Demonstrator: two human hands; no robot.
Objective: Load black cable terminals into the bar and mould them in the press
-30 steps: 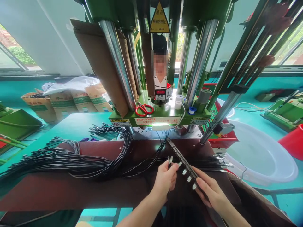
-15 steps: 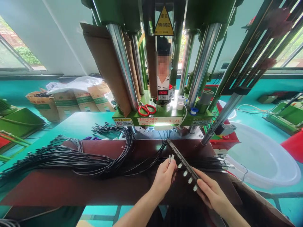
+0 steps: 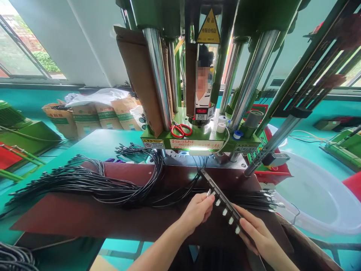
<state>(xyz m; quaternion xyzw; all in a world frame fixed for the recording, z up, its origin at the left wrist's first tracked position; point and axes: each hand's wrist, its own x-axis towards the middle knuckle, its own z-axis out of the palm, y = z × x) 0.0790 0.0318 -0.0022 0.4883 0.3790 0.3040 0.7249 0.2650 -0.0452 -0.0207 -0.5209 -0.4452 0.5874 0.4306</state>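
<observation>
My right hand [image 3: 254, 231] grips the near end of a long black fixture bar [image 3: 218, 194] that slants away over the dark red work mat [image 3: 84, 216]. Several metal connector tips sit in a row along the bar. My left hand [image 3: 199, 210] pinches small metal-tipped cable ends [image 3: 209, 192] right beside the bar's row. A thick bundle of black cables [image 3: 93, 186] fans out to the left across the mat.
A green press machine [image 3: 197, 139] with chrome columns stands just behind the mat, with red scissors [image 3: 180, 130] on its base. A white plastic tub [image 3: 316, 195] sits at right, with more metal-tipped cables [image 3: 267, 199] beside it. Cardboard boxes [image 3: 84, 116] are at back left. A person stands behind the machine.
My left hand has brought the cable ends closer to the bar, now touching its row. The view has shifted left and slightly down.
</observation>
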